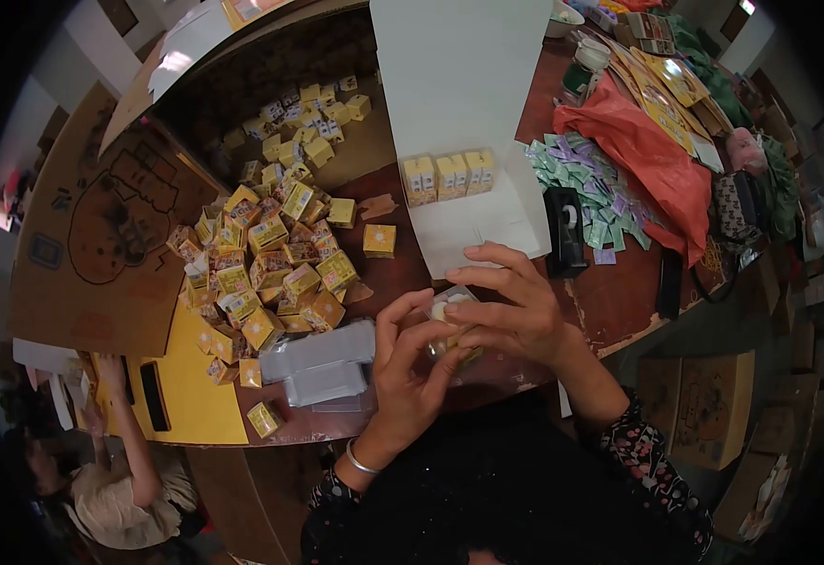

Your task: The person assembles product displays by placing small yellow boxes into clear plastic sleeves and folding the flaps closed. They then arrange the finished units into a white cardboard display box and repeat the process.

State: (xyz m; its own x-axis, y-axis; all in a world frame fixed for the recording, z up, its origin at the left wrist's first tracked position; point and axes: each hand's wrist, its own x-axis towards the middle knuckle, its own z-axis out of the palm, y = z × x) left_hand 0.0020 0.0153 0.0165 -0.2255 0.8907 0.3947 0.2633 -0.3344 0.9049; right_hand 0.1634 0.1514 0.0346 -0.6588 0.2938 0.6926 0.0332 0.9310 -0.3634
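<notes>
Both my hands meet over a small clear plastic box [437, 311] with pale round things in it, near the table's front edge. My left hand [412, 363] grips its left and lower side, fingers bent. My right hand [511, 306] bends over its top and right side, and hides part of it. A bit of yellow shows under the fingers. Just beyond stands an open white box [516, 212] with several small yellow boxes [450, 176] in a row inside. To the left lie flat clear plastic sleeves [323, 367].
A heap of small yellow boxes [271, 254] spills from a large cardboard carton [214, 113] at left. A black tape dispenser [565, 231], green and purple sachets [581, 179] and a red bag [652, 155] lie right. A co-worker [120, 490] is at lower left.
</notes>
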